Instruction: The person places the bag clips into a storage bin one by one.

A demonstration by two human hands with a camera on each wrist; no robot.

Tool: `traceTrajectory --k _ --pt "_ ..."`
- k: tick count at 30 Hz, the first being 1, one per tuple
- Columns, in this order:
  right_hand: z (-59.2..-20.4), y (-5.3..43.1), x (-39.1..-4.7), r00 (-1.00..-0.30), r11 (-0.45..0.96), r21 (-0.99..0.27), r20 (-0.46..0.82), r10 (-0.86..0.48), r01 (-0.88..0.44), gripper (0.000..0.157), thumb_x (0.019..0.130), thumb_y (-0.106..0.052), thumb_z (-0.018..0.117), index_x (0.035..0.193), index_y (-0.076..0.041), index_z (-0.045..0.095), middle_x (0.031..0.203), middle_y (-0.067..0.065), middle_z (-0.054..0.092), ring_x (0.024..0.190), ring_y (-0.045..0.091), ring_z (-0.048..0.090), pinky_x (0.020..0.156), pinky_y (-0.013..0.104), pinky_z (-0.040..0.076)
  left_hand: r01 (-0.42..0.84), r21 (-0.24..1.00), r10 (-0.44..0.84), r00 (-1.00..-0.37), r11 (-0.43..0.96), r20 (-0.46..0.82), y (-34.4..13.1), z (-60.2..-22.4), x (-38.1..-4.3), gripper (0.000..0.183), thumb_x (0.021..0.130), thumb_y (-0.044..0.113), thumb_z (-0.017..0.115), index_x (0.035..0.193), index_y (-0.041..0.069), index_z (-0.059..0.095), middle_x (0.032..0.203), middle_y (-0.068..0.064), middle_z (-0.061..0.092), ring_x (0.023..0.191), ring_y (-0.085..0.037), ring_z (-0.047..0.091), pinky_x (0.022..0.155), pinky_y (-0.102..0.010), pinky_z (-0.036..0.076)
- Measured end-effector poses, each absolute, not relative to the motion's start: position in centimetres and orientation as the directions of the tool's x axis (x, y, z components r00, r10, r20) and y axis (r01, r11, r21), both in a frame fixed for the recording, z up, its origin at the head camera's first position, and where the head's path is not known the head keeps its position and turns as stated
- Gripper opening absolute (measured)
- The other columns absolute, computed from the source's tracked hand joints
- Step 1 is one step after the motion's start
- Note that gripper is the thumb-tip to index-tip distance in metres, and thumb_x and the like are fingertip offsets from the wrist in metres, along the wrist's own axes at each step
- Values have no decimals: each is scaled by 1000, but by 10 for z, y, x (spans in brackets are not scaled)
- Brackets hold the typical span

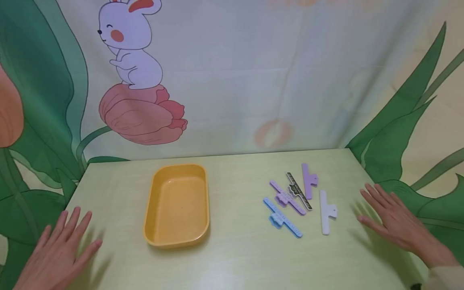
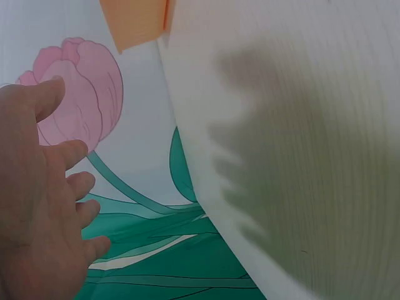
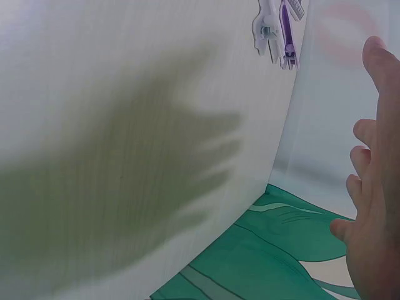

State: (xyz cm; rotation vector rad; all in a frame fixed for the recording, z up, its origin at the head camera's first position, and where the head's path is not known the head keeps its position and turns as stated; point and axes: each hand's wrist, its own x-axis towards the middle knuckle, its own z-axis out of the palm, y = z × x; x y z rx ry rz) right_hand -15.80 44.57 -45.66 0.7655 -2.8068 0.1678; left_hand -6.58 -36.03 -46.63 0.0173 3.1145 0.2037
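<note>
An empty orange tray [image 1: 177,206] sits left of centre on the pale green table [image 1: 239,257]. To its right lie several long clips: a blue one [image 1: 282,217], a purple one [image 1: 286,197], a black patterned one [image 1: 299,190], a second purple one [image 1: 308,181] and a white one [image 1: 326,212]. My left hand [image 1: 56,251] hovers flat with fingers spread at the table's near left corner, holding nothing. Near the right edge my right hand [image 1: 396,219] is spread flat, just right of the white clip. The right wrist view shows the white clip [image 3: 267,25] and a purple clip [image 3: 288,28] far off.
A cloth backdrop [image 1: 232,72] printed with a rabbit, tulips and leaves hangs behind the table and drapes round both sides. The table's left and right edges lie close to each hand. The tray's corner [image 2: 134,22] shows in the left wrist view.
</note>
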Motion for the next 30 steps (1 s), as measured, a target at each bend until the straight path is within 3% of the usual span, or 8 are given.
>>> traceTrajectory --k 12,20,30 --pt "-464 448 -149 -837 861 -15 247 -489 -508 85 99 -38 69 165 -12 24 172 3 10 157 18 -4 125 44 -8 -32 118 -27 -999 992 -46 -360 -468 -53 92 104 62 44 161 -5 17 164 -35 1 149 -53 -15 109 -79 3" --pt "-466 441 -150 -832 857 -32 261 -490 -515 86 98 -37 70 165 -12 24 172 4 10 158 19 -4 125 47 -7 -8 124 -9 -1000 992 9 -360 -467 -54 88 105 59 46 162 -2 19 166 -33 6 151 -50 -11 109 -79 5" --pt "-468 433 -150 -852 871 -89 275 -446 -484 88 96 -37 72 165 -13 24 172 7 14 158 20 -1 125 46 -3 26 145 20 -999 989 45 -349 -460 -61 89 104 59 49 161 -4 21 167 -30 1 152 -48 -11 115 -72 -11"
